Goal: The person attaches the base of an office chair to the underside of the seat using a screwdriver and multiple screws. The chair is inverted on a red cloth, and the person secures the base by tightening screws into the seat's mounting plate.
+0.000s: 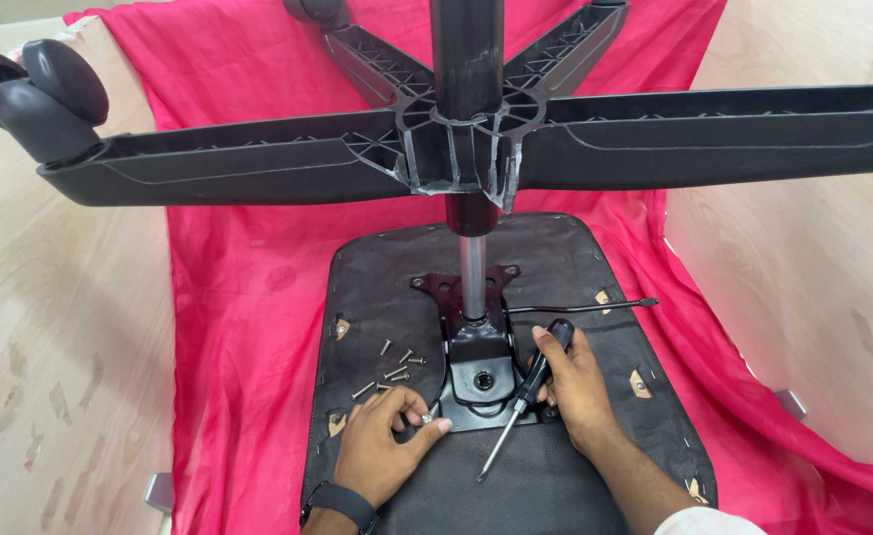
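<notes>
The upturned seat (555, 476) lies on a cloth (248, 327); loose screws (392, 372) sit left of the mounting plate (476, 372), the star base (456, 149) above.

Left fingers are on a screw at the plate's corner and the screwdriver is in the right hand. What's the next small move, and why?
Probably swing the screwdriver tip over to the screw that the left hand pinches at the mounting plate corner. The right hand holds the tool with its tip resting on the seat underside, away from the screw. More loose screws lie beside the plate.
</notes>
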